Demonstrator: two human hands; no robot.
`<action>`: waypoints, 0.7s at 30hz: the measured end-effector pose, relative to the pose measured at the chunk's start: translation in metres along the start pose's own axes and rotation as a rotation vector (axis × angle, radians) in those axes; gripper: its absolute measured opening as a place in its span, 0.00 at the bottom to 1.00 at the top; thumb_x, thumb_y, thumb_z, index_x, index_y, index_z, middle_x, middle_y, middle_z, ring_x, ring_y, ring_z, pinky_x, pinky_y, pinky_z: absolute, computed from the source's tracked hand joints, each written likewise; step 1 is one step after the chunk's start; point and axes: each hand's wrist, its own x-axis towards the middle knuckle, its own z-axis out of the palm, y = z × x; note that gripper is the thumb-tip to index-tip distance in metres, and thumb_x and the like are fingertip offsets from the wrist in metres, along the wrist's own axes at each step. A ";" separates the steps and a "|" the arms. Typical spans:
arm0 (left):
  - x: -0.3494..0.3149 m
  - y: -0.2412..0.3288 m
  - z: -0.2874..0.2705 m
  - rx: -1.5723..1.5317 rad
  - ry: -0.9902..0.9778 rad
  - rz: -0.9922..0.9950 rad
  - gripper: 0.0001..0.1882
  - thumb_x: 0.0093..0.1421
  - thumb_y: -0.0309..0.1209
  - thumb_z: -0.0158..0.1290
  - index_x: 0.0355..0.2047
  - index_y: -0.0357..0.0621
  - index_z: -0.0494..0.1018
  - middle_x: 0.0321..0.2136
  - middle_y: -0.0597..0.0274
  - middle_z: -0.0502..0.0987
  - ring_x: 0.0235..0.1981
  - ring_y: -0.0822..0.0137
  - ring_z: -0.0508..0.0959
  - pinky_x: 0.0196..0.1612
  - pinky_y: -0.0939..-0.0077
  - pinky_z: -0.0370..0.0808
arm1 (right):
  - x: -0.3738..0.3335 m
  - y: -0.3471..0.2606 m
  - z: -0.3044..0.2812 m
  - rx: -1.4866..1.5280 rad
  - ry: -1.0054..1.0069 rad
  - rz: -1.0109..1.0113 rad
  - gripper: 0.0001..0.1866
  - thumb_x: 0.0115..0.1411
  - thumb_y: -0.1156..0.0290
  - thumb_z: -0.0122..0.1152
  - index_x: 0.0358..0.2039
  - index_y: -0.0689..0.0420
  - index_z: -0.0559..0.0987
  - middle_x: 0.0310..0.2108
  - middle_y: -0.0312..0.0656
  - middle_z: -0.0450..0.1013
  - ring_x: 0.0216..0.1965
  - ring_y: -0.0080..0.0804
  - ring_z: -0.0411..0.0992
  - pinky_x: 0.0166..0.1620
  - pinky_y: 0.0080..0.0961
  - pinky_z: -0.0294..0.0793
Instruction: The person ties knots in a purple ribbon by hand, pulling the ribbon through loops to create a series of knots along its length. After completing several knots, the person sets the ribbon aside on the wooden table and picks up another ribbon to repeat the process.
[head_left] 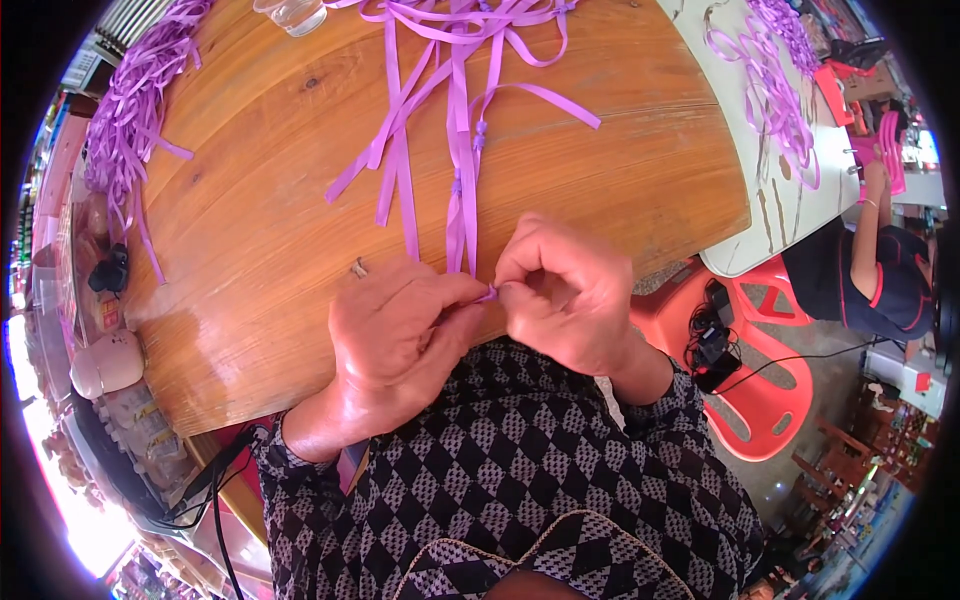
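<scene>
My left hand point(405, 325) and my right hand point(565, 290) meet at the near edge of the wooden table. Between their pinched fingertips is a bit of purple ribbon point(456, 215), whose strips run away from me across the wood. Small knots show along those strips. Thumb and forefinger of each hand press together, and the exact shape of the ribbon there is mostly hidden. Farther off, the same ribbon spreads into a loose tangle of loops and cut ends point(460, 35).
A big heap of purple ribbon point(140, 105) hangs over the table's left side. A clear cup point(292, 14) stands at the far edge. On the right are a white table point(740, 120) with more ribbon, an orange plastic chair point(765, 400) holding black cables, and another person point(880, 265).
</scene>
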 end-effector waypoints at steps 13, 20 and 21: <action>-0.008 -0.001 0.005 -0.338 0.018 -0.349 0.05 0.50 0.22 0.59 0.27 0.35 0.75 0.21 0.67 0.71 0.24 0.77 0.69 0.27 0.85 0.64 | -0.001 -0.014 0.000 0.322 -0.009 0.370 0.05 0.46 0.88 0.49 0.22 0.65 0.72 0.22 0.34 0.63 0.22 0.15 0.58 0.23 0.14 0.54; -0.007 0.002 -0.002 -0.741 -0.043 -0.701 0.06 0.53 0.24 0.58 0.29 0.34 0.74 0.21 0.68 0.74 0.21 0.80 0.69 0.23 0.87 0.65 | 0.007 -0.004 -0.011 -0.031 -0.041 -0.085 0.09 0.48 0.79 0.63 0.31 0.67 0.76 0.29 0.42 0.72 0.27 0.26 0.67 0.29 0.20 0.65; -0.006 0.003 -0.004 -0.741 -0.043 -0.703 0.06 0.53 0.24 0.58 0.29 0.34 0.74 0.21 0.68 0.74 0.21 0.80 0.69 0.23 0.87 0.65 | 0.010 -0.005 -0.013 -0.136 -0.097 -0.216 0.12 0.46 0.77 0.66 0.32 0.66 0.77 0.30 0.43 0.73 0.29 0.29 0.69 0.31 0.22 0.67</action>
